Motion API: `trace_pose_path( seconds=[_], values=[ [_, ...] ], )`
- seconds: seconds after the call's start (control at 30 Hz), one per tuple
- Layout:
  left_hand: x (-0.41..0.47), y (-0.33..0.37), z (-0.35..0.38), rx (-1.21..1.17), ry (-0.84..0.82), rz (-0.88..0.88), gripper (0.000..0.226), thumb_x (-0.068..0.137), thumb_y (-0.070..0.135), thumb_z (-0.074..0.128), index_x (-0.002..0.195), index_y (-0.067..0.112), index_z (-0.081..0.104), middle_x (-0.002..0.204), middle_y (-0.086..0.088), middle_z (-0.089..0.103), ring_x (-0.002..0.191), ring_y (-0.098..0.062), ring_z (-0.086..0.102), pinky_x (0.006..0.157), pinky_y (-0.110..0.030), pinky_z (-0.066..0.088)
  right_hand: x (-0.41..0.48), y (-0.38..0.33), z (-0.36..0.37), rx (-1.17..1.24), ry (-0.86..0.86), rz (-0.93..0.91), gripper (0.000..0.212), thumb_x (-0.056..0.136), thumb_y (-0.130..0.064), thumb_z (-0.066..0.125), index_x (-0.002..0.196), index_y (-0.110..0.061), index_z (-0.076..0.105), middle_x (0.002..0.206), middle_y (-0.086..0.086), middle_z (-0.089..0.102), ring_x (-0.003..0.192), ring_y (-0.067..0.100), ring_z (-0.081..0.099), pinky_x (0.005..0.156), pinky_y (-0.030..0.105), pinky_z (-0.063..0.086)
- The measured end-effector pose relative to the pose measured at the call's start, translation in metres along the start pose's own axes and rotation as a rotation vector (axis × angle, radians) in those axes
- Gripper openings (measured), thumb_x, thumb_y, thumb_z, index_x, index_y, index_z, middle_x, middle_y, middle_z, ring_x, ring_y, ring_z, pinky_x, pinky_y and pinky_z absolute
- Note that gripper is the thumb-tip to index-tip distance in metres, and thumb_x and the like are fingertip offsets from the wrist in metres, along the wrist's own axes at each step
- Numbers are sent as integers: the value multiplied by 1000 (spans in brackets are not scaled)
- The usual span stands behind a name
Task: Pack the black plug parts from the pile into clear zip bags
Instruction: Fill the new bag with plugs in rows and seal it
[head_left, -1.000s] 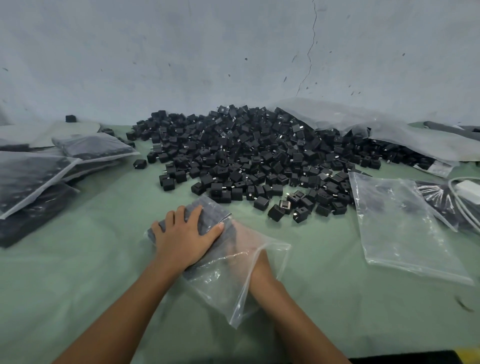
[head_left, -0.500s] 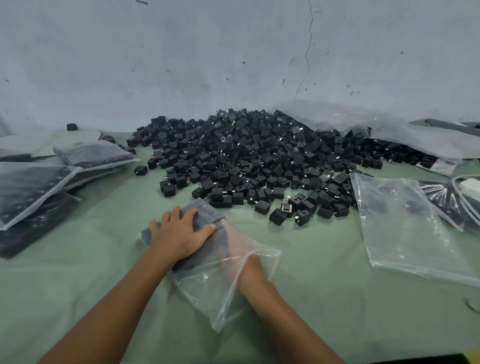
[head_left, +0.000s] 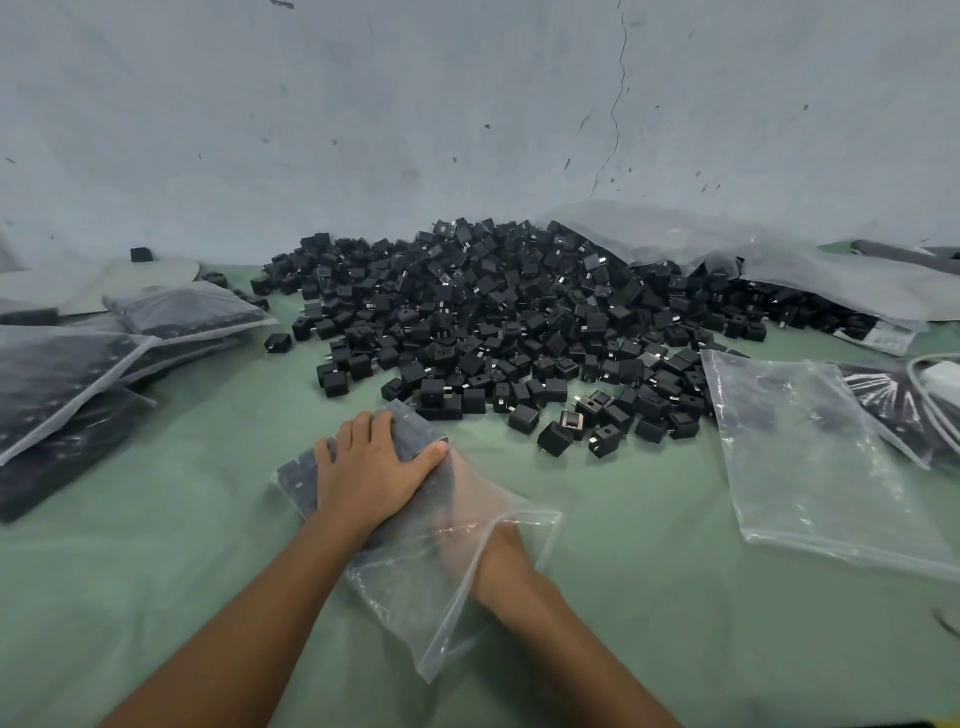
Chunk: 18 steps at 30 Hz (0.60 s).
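A big pile of black plug parts (head_left: 519, 322) covers the middle of the green table. In front of it lies a clear zip bag (head_left: 421, 603) with black parts packed in its far end. My left hand (head_left: 371, 470) presses flat on top of that filled end, fingers straight. My right hand (head_left: 467, 499) is pushed inside the bag through its open mouth; only a blurred shape shows through the plastic, so its fingers cannot be made out.
Filled bags (head_left: 67, 379) are stacked at the left. An empty clear bag (head_left: 815, 462) lies at the right, next to a white cable (head_left: 935, 384). A large plastic sheet (head_left: 779, 265) drapes over the pile's far right. The wall stands close behind.
The bag and both hands have barely shifted; the left hand stays pressed on the bag while the right stays inside it.
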<state>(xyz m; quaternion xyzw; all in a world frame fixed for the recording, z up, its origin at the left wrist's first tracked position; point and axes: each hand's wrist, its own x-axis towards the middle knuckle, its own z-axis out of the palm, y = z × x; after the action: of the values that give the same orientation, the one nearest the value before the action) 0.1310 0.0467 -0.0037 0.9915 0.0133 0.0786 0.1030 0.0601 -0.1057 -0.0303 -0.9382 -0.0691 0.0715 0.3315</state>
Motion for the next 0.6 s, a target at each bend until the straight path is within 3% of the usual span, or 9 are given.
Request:
trace_pose_path(
  seconds=[0.07, 0.1, 0.2, 0.27, 0.37, 0.43, 0.5, 0.6],
  values=[
    [0, 0, 0, 0, -4, -2, 107, 76, 97, 15, 152, 23, 30, 159, -3, 32, 146, -24, 30, 120, -52, 20, -16, -4, -10, -44, -33, -73, 32, 103, -16, 46, 131, -5, 54, 131, 15, 56, 124, 30, 51, 103, 27, 41],
    [1, -1, 0, -2, -6, -3, 108, 75, 97, 15, 153, 23, 29, 159, -3, 32, 146, -24, 29, 120, -52, 20, -27, -2, -14, -42, -28, -134, 31, 101, -15, 45, 130, -8, 53, 127, 13, 55, 121, 25, 51, 106, 31, 39],
    [1, -2, 2, -7, -8, -1, 107, 75, 98, 16, 152, 24, 30, 159, -2, 31, 146, -23, 28, 120, -51, 19, -70, 5, -29, -76, -19, -330, 35, 95, -15, 43, 129, -17, 52, 131, 2, 49, 122, 15, 42, 111, 26, 32],
    [1, -2, 2, -7, -4, -2, 107, 76, 98, 16, 153, 25, 29, 161, -2, 30, 147, -23, 26, 121, -52, 18, -92, 17, -43, -91, -74, -412, 37, 92, -20, 41, 121, -21, 64, 130, -4, 58, 126, 11, 46, 112, 22, 31],
    [1, -1, 2, 2, -5, -2, 105, 78, 96, 17, 154, 24, 29, 161, -3, 29, 148, -24, 26, 121, -52, 18, -109, 34, -79, 75, -41, -255, 28, 81, -20, 48, 88, -34, 72, 93, -11, 71, 90, 6, 64, 89, 27, 50],
    [0, 0, 1, 3, -6, -5, 105, 78, 96, 18, 154, 24, 28, 162, -3, 29, 148, -24, 26, 122, -52, 17, -103, 43, -103, 137, 165, -179, 27, 78, -19, 51, 77, -40, 69, 78, -11, 68, 71, 8, 62, 73, 29, 51],
    [0, 0, 0, 5, -9, -5, 105, 78, 95, 18, 154, 24, 29, 161, -3, 29, 148, -24, 26, 121, -52, 17, -80, 53, -122, 83, 396, -166, 22, 84, -17, 56, 80, -35, 68, 81, -15, 66, 72, 4, 60, 70, 23, 47],
    [0, 1, 0, 6, 2, 5, 104, 79, 95, 18, 153, 24, 31, 159, -2, 32, 146, -23, 28, 120, -52, 19, -29, 60, -136, -81, 486, -75, 23, 93, -15, 56, 107, -31, 64, 109, -15, 59, 82, 5, 58, 76, 29, 46]
  ],
)
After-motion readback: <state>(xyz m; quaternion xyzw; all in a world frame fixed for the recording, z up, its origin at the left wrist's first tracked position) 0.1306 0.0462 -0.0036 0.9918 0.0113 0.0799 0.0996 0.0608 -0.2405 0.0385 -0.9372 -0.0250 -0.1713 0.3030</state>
